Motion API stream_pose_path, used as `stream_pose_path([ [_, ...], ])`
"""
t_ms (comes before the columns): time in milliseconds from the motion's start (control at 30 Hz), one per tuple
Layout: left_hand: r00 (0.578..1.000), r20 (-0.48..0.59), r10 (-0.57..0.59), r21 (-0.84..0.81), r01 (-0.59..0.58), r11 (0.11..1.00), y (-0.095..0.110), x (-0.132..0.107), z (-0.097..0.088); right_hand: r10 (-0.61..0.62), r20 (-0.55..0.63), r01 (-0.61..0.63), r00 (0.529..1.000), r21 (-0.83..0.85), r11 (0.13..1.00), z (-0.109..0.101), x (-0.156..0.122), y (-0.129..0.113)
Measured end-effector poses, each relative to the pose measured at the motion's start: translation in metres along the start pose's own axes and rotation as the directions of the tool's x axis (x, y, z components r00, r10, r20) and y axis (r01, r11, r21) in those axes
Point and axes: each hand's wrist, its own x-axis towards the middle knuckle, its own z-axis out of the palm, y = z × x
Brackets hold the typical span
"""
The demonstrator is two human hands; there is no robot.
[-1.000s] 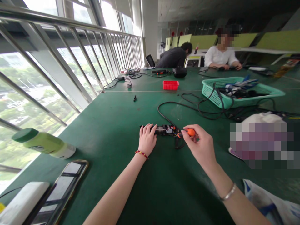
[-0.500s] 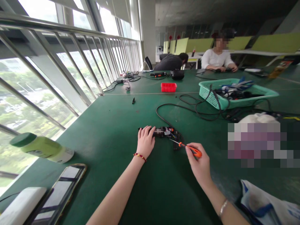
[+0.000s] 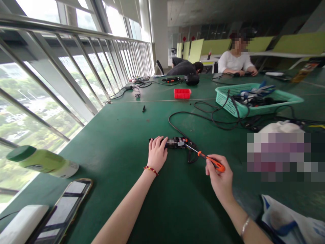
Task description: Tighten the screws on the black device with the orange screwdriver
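A black corded power tool [image 3: 174, 143], shaped like a drill with its inner parts and wires bare, lies on the green table. Over its left end curl the fingers of my left hand [image 3: 157, 155], holding it against the tabletop. My right hand [image 3: 221, 178] grips the orange and black handle of a screwdriver [image 3: 215, 163]. The screwdriver's thin shaft slants up and left, its tip among the bare parts near the tool's grip; whether it touches them I cannot tell. My left fingers hide part of the tool's body.
The tool's black cable [image 3: 175, 117] loops toward a teal basket [image 3: 274, 110] of tools and gloves. A red bin [image 3: 182, 94] stands farther back. At left are a bottle [image 3: 48, 162], a phone [image 3: 64, 206] and a white box [image 3: 24, 222]. Two people are beyond the table.
The screwdriver's tip has moved from just below the tool into its bare parts. My right hand has shifted slightly right, while my left hand stays on the power tool.
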Motion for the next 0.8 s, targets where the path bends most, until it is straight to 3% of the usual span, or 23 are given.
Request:
stream_pose_path([
  [467, 1.000, 0.007, -0.003, 0.002, 0.003, 1.000, 0.000, 0.000, 0.001, 0.065, 0.049, -0.068, 0.997, 0.058, 0.996, 0.000, 0.006, -0.009],
  [600, 1.000, 0.006, -0.004, 0.002, 0.004, 1.000, 0.001, 0.000, 0.001, 0.124, 0.012, -0.124, 0.992, 0.030, 0.992, -0.001, 0.014, -0.016],
  [800, 1.000, -0.025, -0.015, 0.001, 0.015, 1.000, 0.001, -0.003, 0.000, -0.010, 0.085, 0.023, 0.996, -0.151, 0.988, 0.000, 0.039, -0.039],
])
